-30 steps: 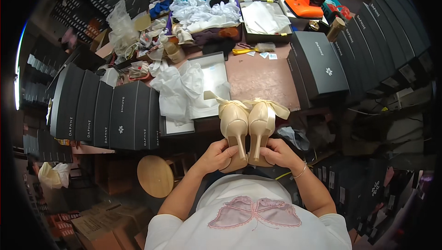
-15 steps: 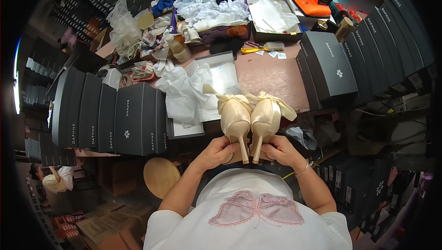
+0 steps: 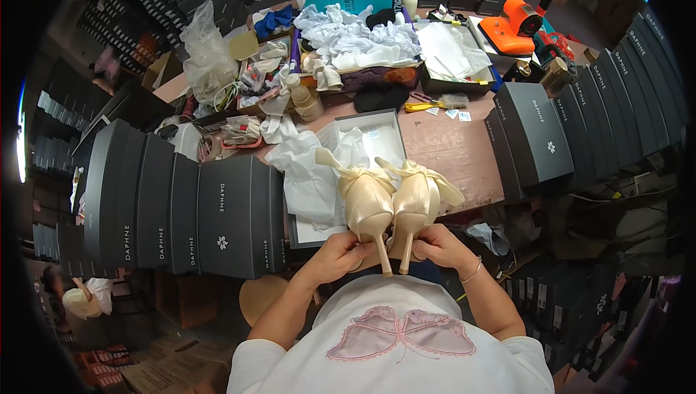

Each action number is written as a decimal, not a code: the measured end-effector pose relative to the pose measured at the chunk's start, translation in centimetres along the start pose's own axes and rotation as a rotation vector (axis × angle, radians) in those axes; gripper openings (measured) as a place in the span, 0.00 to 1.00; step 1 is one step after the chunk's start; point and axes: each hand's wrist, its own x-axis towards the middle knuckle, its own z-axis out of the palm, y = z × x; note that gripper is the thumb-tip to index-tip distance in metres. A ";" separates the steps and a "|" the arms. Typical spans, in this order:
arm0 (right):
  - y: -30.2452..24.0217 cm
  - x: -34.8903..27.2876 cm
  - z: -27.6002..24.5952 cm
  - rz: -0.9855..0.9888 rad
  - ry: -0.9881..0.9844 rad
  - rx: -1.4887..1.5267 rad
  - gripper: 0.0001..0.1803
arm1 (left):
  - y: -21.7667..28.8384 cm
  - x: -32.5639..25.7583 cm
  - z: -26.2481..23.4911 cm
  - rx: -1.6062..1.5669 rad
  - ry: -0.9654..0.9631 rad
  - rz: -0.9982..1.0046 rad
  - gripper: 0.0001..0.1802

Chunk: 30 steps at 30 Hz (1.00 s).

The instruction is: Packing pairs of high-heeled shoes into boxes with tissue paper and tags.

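Note:
Two cream satin high-heeled shoes with ribbon bows are held side by side in front of my chest, heels toward me. My left hand (image 3: pixel 341 255) is closed on the left high-heeled shoe (image 3: pixel 368 209), its thumb beside the thin heel. Around the right high-heeled shoe (image 3: pixel 415 205) my right hand (image 3: pixel 442 247) is closed in the same way. The toes are hidden behind the heels and my fingers. Just beyond the shoes, an open shoebox (image 3: pixel 391 131) lies on the table with white tissue paper (image 3: pixel 308 176) spilling over its left side.
Dark shoeboxes (image 3: pixel 235 213) stand in a row at left; more shoeboxes (image 3: pixel 540 133) line the right. Behind are a box of crumpled white paper (image 3: pixel 355 35), a yellow-handled brush (image 3: pixel 435 102), a bottle (image 3: pixel 304 100) and an orange device (image 3: pixel 511 28). A round stool (image 3: pixel 261 296) stands below the table.
The view has shifted, so the table and boxes appear lower and slightly to the right. Both hands still grip the shoes, which have barely moved relative to my chest.

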 end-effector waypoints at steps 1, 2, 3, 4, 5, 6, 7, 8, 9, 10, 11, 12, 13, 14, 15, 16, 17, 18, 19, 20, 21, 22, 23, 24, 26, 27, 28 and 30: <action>-0.1 0.4 0.4 -0.040 0.008 -0.005 0.12 | -0.2 0.0 -0.3 0.012 0.002 0.015 0.13; -0.3 0.6 0.5 -0.080 0.014 -0.010 0.11 | -0.5 0.0 -0.5 0.024 0.005 0.030 0.12; -0.5 0.9 0.6 -0.086 0.014 -0.040 0.11 | -0.7 0.0 -0.8 0.039 0.013 0.044 0.11; -0.8 1.2 0.4 -0.091 0.014 -0.069 0.11 | -0.6 0.1 -0.9 0.040 0.030 0.066 0.11; -1.0 1.4 0.2 -0.097 0.012 -0.099 0.11 | -0.6 0.4 -0.8 0.042 0.048 0.087 0.11; -0.7 1.7 -0.3 -0.041 -0.004 -0.058 0.11 | -0.6 0.7 -0.7 0.044 0.067 0.106 0.12; -0.1 2.0 -1.1 0.016 -0.020 -0.018 0.11 | -0.5 1.0 -0.7 0.015 0.083 0.042 0.13; 0.1 2.3 -1.7 0.074 -0.038 0.021 0.11 | -0.4 1.5 -0.8 -0.016 0.100 -0.022 0.14; -0.1 2.7 -2.0 0.099 -0.010 0.017 0.11 | -0.4 1.8 -0.8 -0.047 0.126 -0.090 0.16; -0.8 3.1 -2.4 0.124 0.017 0.011 0.11 | -0.3 2.5 -0.9 -0.194 0.088 -0.115 0.18; -1.1 3.4 -2.8 0.150 0.043 0.003 0.11 | -0.2 3.4 -1.0 -0.344 0.051 -0.135 0.21; -1.0 3.5 -4.2 0.161 0.092 -0.044 0.12 | 0.0 4.2 -1.1 -0.491 0.021 -0.142 0.24; -1.4 3.6 -5.9 0.180 0.164 -0.072 0.12 | 0.2 5.0 -1.0 -0.499 0.043 -0.119 0.26; -1.7 3.7 -8.0 0.199 0.235 -0.100 0.12 | 0.3 5.4 -0.7 -0.540 0.076 -0.114 0.26; -1.7 3.9 -10.4 0.186 0.304 -0.079 0.12 | 0.6 5.9 -0.5 -0.576 0.101 -0.110 0.26; -1.3 4.2 -13.0 0.177 0.372 -0.058 0.13 | 0.8 6.4 -0.2 -0.616 0.126 -0.106 0.26; -0.7 4.9 -15.9 0.220 0.383 -0.212 0.13 | 0.8 6.9 0.0 -0.617 0.139 -0.101 0.27; 0.3 5.6 -18.9 0.262 0.397 -0.364 0.13 | 1.1 7.4 0.1 -0.621 0.151 -0.105 0.27; 3.0 6.2 -22.1 0.284 0.393 -0.618 0.14 | 1.4 8.2 0.3 -0.627 0.153 -0.109 0.26; 6.5 6.9 -25.2 0.305 0.389 -0.868 0.15 | 1.7 8.8 0.7 -0.632 0.151 -0.118 0.26; 6.8 8.0 -25.8 0.314 0.370 -1.125 0.17 | 1.6 9.2 1.0 -0.618 0.175 -0.101 0.26; 6.8 8.1 -26.4 0.256 0.420 -1.175 0.18 | 1.4 9.5 1.4 -0.601 0.195 -0.085 0.25; 6.9 7.9 -26.9 0.198 0.473 -1.221 0.19 | 1.4 9.8 1.7 -0.582 0.212 -0.071 0.25; 5.5 8.2 -26.2 0.134 0.518 -1.267 0.20 | 1.4 10.0 1.7 -0.487 0.237 -0.070 0.24; -0.3 8.5 -22.4 -0.031 0.479 -0.818 0.23 | 1.8 9.6 2.0 -0.307 0.271 -0.082 0.22; -3.4 8.4 -19.5 0.022 0.384 -0.383 0.24 | 3.4 9.6 1.8 0.008 0.176 -0.136 0.21; -5.2 8.4 -18.1 0.056 0.287 0.049 0.24 | 5.0 9.8 1.4 0.334 0.071 -0.176 0.20; -2.4 8.1 -17.9 0.276 -0.146 -0.036 0.29 | 6.5 10.9 3.2 0.826 -0.093 -0.060 0.14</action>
